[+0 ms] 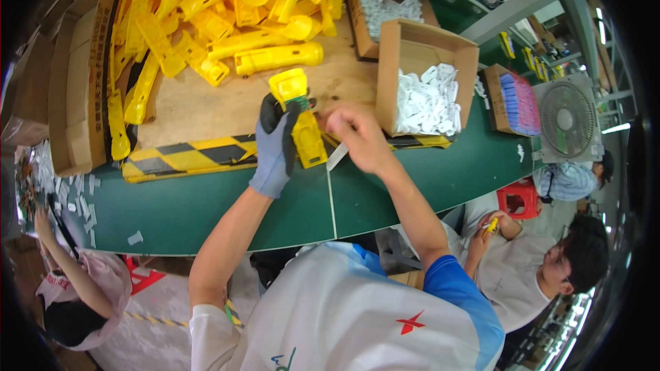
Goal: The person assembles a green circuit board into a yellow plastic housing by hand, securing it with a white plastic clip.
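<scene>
The bench point(426, 178) was green, and on it lay a plywood board point(199, 106) heaped at its far side with yellow shells point(206, 14). Right of the grip stood a carton point(419, 48) of small white parts point(426, 103).

The gloved left hand point(276, 144) was closed round a yellow housing point(300, 120), thumb across its upper face, holding it just above the board's striped near edge. The green circuit board point(298, 102) showed just above the thumb.

The bare right hand point(357, 139), immediately right of the grip, was curled with fingertips pinched together by the housing's side; a white strip point(337, 156) stuck out below it, though whether it was held I could not tell.

To do it well, the left hand probably had to keep the housing steady and face-up while the right worked in close.

The left forearm rose steeply from below; the right came in at a slant, wrist bent inward.
</scene>
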### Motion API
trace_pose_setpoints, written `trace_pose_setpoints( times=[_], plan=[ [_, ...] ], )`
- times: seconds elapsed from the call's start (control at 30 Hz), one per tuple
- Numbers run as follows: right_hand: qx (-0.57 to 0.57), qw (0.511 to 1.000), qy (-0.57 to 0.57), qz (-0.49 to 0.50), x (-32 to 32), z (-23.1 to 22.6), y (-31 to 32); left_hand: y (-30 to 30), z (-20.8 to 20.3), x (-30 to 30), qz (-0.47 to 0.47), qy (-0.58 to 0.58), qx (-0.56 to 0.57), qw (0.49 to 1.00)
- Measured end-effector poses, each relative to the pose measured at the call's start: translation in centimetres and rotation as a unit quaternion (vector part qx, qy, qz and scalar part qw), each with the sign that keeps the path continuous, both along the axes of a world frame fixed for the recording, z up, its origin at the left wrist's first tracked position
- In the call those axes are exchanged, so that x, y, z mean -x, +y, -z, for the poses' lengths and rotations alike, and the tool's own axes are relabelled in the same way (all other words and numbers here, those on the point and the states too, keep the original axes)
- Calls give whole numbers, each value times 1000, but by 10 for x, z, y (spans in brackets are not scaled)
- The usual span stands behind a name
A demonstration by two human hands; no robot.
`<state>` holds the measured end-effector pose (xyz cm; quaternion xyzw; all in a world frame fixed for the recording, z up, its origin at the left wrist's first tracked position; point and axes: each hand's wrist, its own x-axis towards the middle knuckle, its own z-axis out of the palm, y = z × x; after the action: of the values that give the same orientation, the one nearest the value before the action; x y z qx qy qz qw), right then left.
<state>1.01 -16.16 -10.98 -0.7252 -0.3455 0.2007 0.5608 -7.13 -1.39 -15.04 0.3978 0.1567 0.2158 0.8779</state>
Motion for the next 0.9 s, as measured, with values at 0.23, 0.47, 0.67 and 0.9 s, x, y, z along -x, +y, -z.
trace_pose_setpoints(
  times=[0.23,0.47,0.67,0.9],
  plan=[
    [172,985,4,20,66,-34,-34,3,-20,8,-51,4,30,998],
    [91,926,-196,309,-6,-80,-88,6,-18,8,-1,23,-42,999],
    [280,868,-370,175,-122,-55,-125,2,-9,-2,21,0,-27,999],
    [85,863,-348,356,-91,-74,-118,-7,-25,19,-45,-40,-138,989]
  ],
)
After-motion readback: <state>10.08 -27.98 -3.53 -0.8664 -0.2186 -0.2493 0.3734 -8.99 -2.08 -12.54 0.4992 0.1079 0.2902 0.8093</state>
